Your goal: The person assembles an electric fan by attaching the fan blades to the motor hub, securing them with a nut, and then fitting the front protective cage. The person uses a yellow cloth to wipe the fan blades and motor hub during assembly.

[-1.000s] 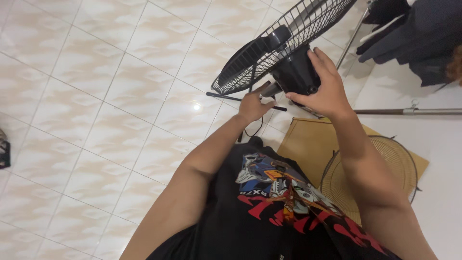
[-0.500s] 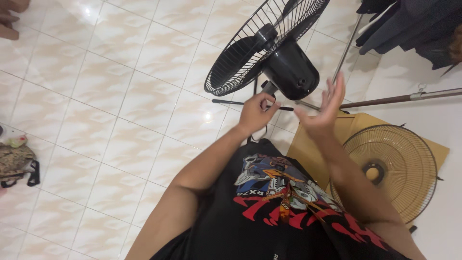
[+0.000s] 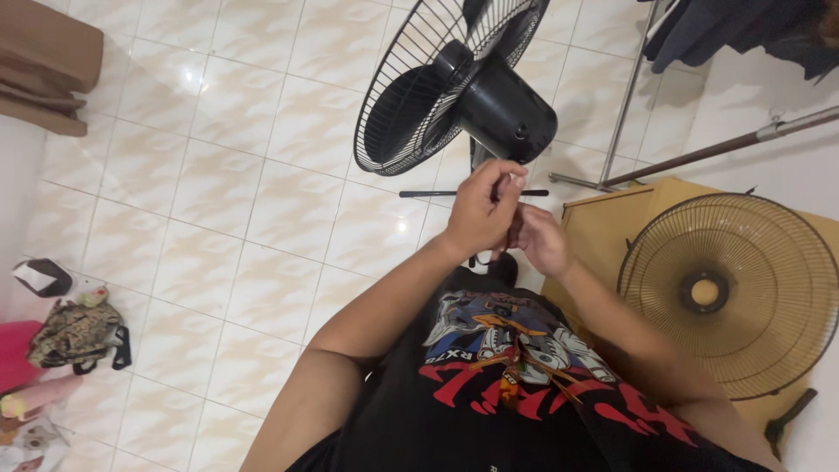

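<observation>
Below the black fan [image 3: 463, 87] standing on the tile floor [image 3: 218, 175], left hand [image 3: 479, 212] pinches something small by the neck, too small to tell, right hand [image 3: 540, 240] curled beside it, seemingly mid-adjustment, so next move likely needs steady grip.

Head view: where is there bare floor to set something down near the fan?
The pale tiled floor is bare between the black wire-caged fan and the camouflage bag. It is crowded to the right: both hands, a tan fan grille on a wooden board, metal rack poles.
</observation>
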